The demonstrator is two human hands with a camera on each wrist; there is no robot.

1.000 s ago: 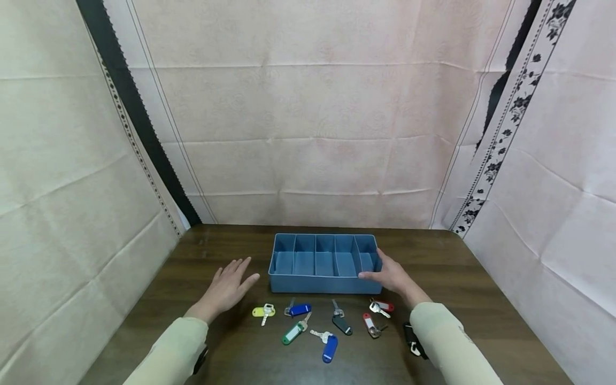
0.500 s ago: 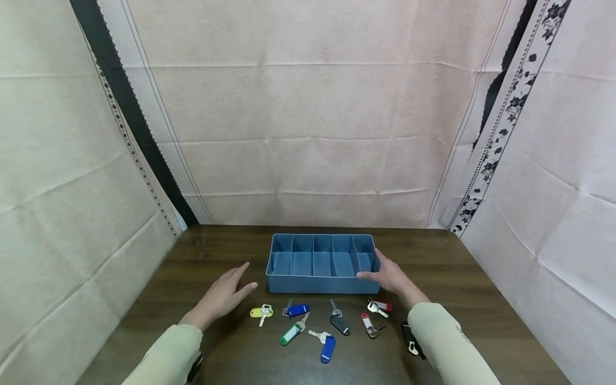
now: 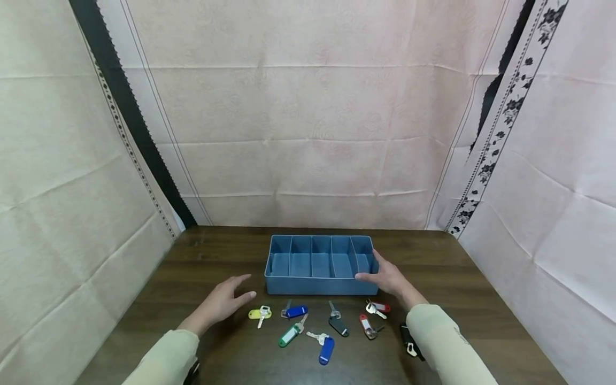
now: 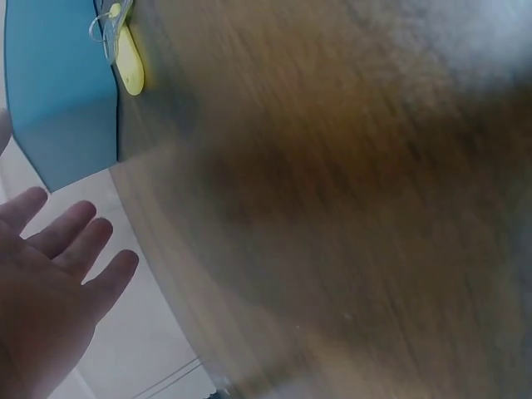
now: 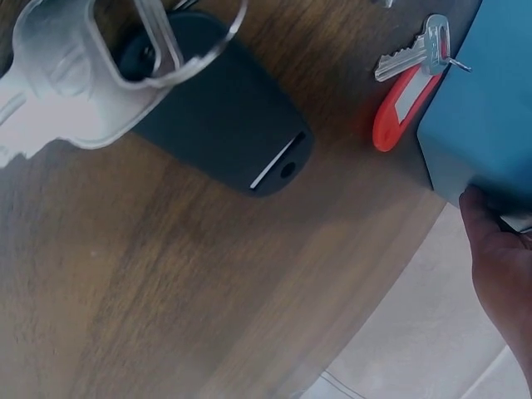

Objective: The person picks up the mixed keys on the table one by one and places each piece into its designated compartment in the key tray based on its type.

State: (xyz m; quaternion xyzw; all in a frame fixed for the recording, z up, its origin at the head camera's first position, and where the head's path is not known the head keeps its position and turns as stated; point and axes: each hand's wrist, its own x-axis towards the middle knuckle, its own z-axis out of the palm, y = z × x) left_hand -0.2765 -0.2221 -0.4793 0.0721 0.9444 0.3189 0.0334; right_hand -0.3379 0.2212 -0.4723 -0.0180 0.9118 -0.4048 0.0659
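Observation:
A blue box (image 3: pixel 320 286) with several open compartments stands on the brown table. My right hand (image 3: pixel 392 278) holds its right end, thumb across the front wall and fingers at the side. In the right wrist view that hand (image 5: pixel 503 266) is at the box's corner. My left hand (image 3: pixel 218 303) hovers left of the box with fingers loosely extended, holding nothing. Keys with coloured tags lie in front of the box: a yellow tag (image 3: pixel 253 314) nearest my left hand, a green tag (image 3: pixel 289 336), a blue tag (image 3: pixel 326 351), and a dark tag (image 3: pixel 339 326).
Another blue tag (image 3: pixel 296 311) and two red tags (image 3: pixel 366 322) with keys lie there too. A black tag (image 3: pixel 406 334) with a key lies beside my right sleeve (image 3: pixel 443 337). Pale cloth (image 3: pixel 308 117) hangs behind the table (image 3: pixel 226 246) and along both sides.
My left hand has drawn back slightly towards me and lower, its fingers bending a little. My right hand stays at the box's right end. The whole head view has shifted slightly.

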